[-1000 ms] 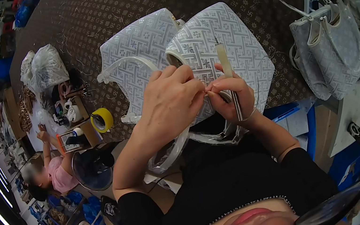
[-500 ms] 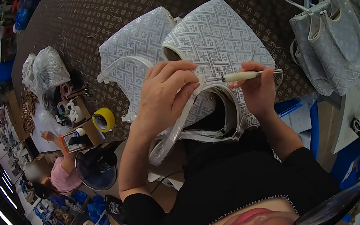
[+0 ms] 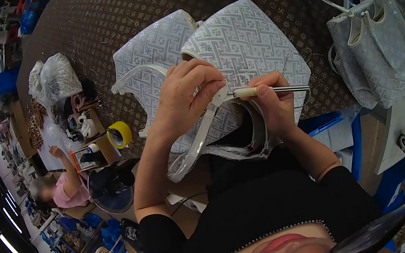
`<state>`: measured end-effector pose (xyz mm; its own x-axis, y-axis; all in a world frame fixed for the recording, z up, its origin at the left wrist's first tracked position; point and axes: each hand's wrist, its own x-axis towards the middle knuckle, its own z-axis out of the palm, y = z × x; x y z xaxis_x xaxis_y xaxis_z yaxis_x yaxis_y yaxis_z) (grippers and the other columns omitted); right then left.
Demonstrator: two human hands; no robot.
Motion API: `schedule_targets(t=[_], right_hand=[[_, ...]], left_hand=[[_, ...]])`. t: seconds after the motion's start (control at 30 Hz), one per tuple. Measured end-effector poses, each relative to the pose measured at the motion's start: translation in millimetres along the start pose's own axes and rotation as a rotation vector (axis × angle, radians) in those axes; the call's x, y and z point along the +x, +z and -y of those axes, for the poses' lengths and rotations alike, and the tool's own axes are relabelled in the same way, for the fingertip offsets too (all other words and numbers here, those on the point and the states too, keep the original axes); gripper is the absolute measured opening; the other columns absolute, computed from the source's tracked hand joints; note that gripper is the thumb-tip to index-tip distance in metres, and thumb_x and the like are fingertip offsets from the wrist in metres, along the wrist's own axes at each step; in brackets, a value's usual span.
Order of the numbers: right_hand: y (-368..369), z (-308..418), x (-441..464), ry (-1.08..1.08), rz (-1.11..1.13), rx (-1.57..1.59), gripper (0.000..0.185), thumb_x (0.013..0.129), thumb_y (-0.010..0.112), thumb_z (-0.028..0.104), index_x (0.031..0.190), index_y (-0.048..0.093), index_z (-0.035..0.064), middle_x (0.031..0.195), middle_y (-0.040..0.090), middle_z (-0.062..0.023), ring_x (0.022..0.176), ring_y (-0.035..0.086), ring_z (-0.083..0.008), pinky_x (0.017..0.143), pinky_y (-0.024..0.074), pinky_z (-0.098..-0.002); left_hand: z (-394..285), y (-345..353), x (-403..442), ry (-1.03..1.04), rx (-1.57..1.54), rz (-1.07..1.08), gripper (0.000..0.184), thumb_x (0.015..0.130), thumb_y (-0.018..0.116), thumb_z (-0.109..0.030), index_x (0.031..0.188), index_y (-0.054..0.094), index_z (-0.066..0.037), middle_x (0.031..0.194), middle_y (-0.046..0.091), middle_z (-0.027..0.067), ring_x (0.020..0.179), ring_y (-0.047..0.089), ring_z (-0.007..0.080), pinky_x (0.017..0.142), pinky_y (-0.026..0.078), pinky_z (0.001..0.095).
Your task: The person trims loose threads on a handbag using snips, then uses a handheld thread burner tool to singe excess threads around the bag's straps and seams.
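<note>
My left hand [image 3: 189,94] pinches the end of a white bag strap [image 3: 199,140] whose lower part is wrapped in clear plastic. In my right hand [image 3: 276,103] is an awl-like tool [image 3: 246,92] with a pale handle and metal rods at its rear. The tool lies level, its tip at the strap end beside my left fingertips. Below my hands the open mouth of a silver-white patterned bag [image 3: 247,38] faces me. A second patterned bag [image 3: 151,46] lies to its left, with its pale handle [image 3: 142,71] partly behind my left hand.
Two finished-looking bags [image 3: 382,48] stand at the right. Yellow tape [image 3: 119,134], a small box [image 3: 105,149] and a plastic-wrapped bundle [image 3: 59,78] are on the left of the patterned table [image 3: 103,14]. A person in pink [image 3: 71,188] sits beyond the left edge.
Both hands were together over the bag mouth; they parted, and the tool turned from upright to level. Since then my right hand has moved left, bringing the tool to the strap end.
</note>
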<state>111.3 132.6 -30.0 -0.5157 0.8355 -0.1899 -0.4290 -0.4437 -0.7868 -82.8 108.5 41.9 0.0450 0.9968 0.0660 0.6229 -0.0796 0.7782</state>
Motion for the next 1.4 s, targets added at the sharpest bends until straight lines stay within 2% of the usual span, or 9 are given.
schedule_targets(t=[0.17, 0.27, 0.43, 0.7, 0.8, 0.87, 1.07, 1.13, 1.4], right_hand=[[7.9, 0.5, 2.0, 0.060, -0.099, 0.052, 0.014, 0.091, 0.053, 0.015, 0.092, 0.050, 0.0016, 0.086, 0.060, -0.0106, 0.072, 0.059, -0.0128, 0.072, 0.0491, -0.0265], [6.5, -5.0, 0.5, 0.003, -0.051, -0.010, 0.013, 0.090, 0.054, 0.015, 0.092, 0.052, 0.0017, 0.083, 0.060, -0.0098, 0.071, 0.058, -0.0126, 0.069, 0.0490, -0.0261], [9.2, -5.3, 0.1, 0.023, -0.062, -0.026, 0.009, 0.089, 0.055, 0.011, 0.091, 0.052, 0.0021, 0.074, 0.060, -0.0072, 0.069, 0.058, -0.0118, 0.069, 0.0479, -0.0246], [4.7, -3.5, -3.8, 0.030, -0.037, 0.004, 0.010, 0.086, 0.057, 0.004, 0.094, 0.052, 0.0013, 0.081, 0.060, -0.0084, 0.073, 0.059, -0.0127, 0.071, 0.0480, -0.0249], [3.1, -1.9, -4.6, 0.045, 0.000, -0.006, 0.014, 0.084, 0.058, 0.002, 0.096, 0.052, 0.0011, 0.085, 0.059, -0.0086, 0.077, 0.060, -0.0134, 0.073, 0.0485, -0.0250], [1.2, -1.6, -5.0, 0.057, 0.034, -0.042, 0.015, 0.083, 0.058, 0.001, 0.097, 0.052, 0.0010, 0.087, 0.059, -0.0086, 0.078, 0.060, -0.0136, 0.074, 0.0487, -0.0251], [-2.6, -9.1, -2.6, 0.035, 0.086, 0.037, 0.016, 0.081, 0.057, -0.003, 0.096, 0.052, 0.0002, 0.091, 0.054, -0.0079, 0.080, 0.060, -0.0143, 0.074, 0.0502, -0.0255], [-2.6, -8.3, -1.1, 0.065, 0.088, 0.091, 0.017, 0.081, 0.060, -0.003, 0.097, 0.055, 0.0011, 0.089, 0.056, -0.0033, 0.078, 0.053, -0.0063, 0.071, 0.0441, -0.0190], [-7.2, -8.9, 6.8, 0.045, 0.156, 0.027, 0.017, 0.078, 0.063, -0.001, 0.093, 0.058, 0.0003, 0.087, 0.056, -0.0041, 0.076, 0.051, -0.0080, 0.068, 0.0418, -0.0208]], left_hand=[[0.2, 0.2, -2.7, -0.046, -0.143, -0.058, 0.007, 0.080, 0.063, -0.006, 0.086, 0.059, -0.003, 0.081, 0.059, 0.0050, 0.069, 0.056, 0.0158, 0.058, 0.043, 0.0267], [4.6, 2.2, -6.5, -0.041, -0.169, -0.066, 0.007, 0.080, 0.062, -0.004, 0.087, 0.059, -0.002, 0.080, 0.059, 0.0056, 0.070, 0.057, 0.0145, 0.055, 0.044, 0.0249], [1.9, -0.4, -6.2, -0.054, -0.168, -0.038, 0.008, 0.080, 0.063, -0.003, 0.088, 0.060, -0.003, 0.082, 0.058, 0.0057, 0.070, 0.057, 0.0143, 0.057, 0.045, 0.0250], [-9.8, -5.2, -15.8, -0.081, -0.177, -0.047, 0.012, 0.076, 0.066, -0.002, 0.087, 0.062, -0.005, 0.082, 0.057, 0.0051, 0.071, 0.056, 0.0137, 0.057, 0.044, 0.0243], [-15.7, -3.7, -26.3, -0.108, -0.124, -0.078, 0.015, 0.073, 0.068, -0.002, 0.086, 0.063, -0.007, 0.080, 0.058, 0.0050, 0.071, 0.057, 0.0163, 0.059, 0.045, 0.0264], [-19.3, -3.0, -33.7, -0.082, 0.073, -0.108, 0.016, 0.070, 0.070, -0.003, 0.084, 0.064, -0.009, 0.078, 0.059, 0.0039, 0.070, 0.057, 0.0186, 0.062, 0.043, 0.0289], [-31.0, -0.7, -42.4, -0.010, 0.294, -0.040, 0.018, 0.067, 0.071, -0.005, 0.082, 0.064, -0.010, 0.080, 0.063, 0.0010, 0.070, 0.056, 0.0165, 0.066, 0.038, 0.0285], [-34.1, 1.1, -41.9, 0.016, 0.335, -0.036, 0.018, 0.066, 0.071, -0.003, 0.081, 0.064, -0.010, 0.080, 0.063, 0.0013, 0.068, 0.056, 0.0165, 0.065, 0.038, 0.0288], [-48.8, 7.9, -37.9, 0.045, 0.478, -0.007, 0.021, 0.064, 0.071, -0.003, 0.083, 0.065, -0.010, 0.084, 0.066, 0.0019, 0.068, 0.057, 0.0150, 0.067, 0.036, 0.0281]])
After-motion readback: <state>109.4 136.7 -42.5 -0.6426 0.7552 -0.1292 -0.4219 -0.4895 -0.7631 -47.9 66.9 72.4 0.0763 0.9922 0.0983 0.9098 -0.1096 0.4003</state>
